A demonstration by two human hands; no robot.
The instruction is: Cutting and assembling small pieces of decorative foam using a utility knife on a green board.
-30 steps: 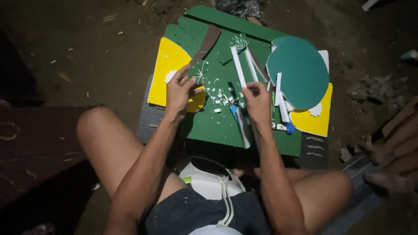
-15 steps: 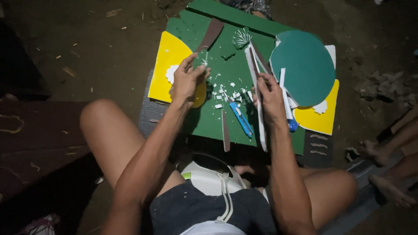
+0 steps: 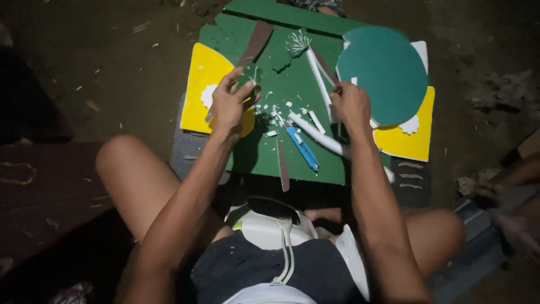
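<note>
Hands at work over a green board [image 3: 292, 101] on dark ground, seen from above between bare knees. Left hand [image 3: 230, 104] at the board's left side, fingers [image 3: 243, 90] pinched narrowly on a small green and white paper piece [image 3: 251, 77], held just above a yellow sheet [image 3: 205, 84] with a white scalloped cutout at its edge. Right hand [image 3: 351, 104] near the board's middle right, fingers curled shut around thin white strips [image 3: 320, 76] running away toward a small white fan-shaped cutout [image 3: 298, 42] at the far side. Large teal circle [image 3: 385, 73] just right of that hand, overlapping a second yellow sheet [image 3: 410, 141] with its own white scalloped piece. Between the hands, scattered white paper scraps [image 3: 278, 110], a blue utility knife [image 3: 304, 149] lying diagonally, and a rolled white tube [image 3: 318, 135] slanting toward the near right. Brown strip [image 3: 256, 42] lying at the far left of the board, another narrow brown strip [image 3: 282, 166] at the near edge. Dark slatted crate [image 3: 410, 180] under the board, showing at the right. White bag with a dark opening [image 3: 270, 225] in the lap. Another person's blurred limb [image 3: 512, 186] at the far right edge.
</note>
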